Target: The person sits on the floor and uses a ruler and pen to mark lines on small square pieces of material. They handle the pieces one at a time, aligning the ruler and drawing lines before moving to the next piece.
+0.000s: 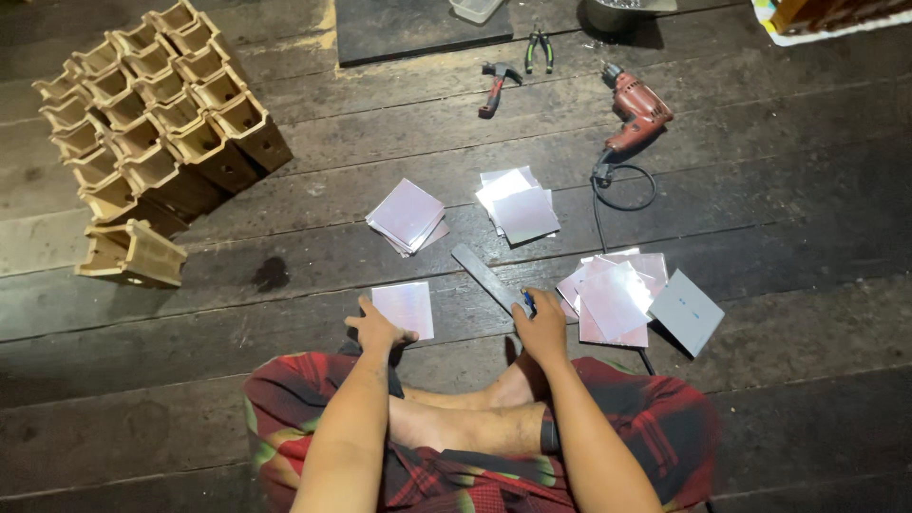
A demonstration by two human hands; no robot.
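From the head camera, the person sits cross-legged on a dark plank floor (779,285). The left hand (377,328) lies flat, fingers spread narrowly, pressing the lower left corner of a single shiny square sheet (407,308) that rests on the planks just ahead of the knees. The right hand (543,326) is closed around a blue pen (528,302), its tip near the lower end of a flat metal ruler (486,277) lying slantwise on the floor between the single sheet and a loose pile of sheets (616,296) to the right. A grey square (686,312) leans against that pile.

Farther out lie two more stacks of squares (407,217) (518,204), a red power drill (636,114) with its cord, a hammer (496,85) and green-handled pliers (540,49). At far left stand clustered small wooden boxes (157,123).

To mark the sheet well, it seems wise to keep the left palm firm so the slick sheet cannot slide on the uneven planks, to bring the ruler fully onto the sheet before drawing, and to hold the pen upright against the ruler's edge.
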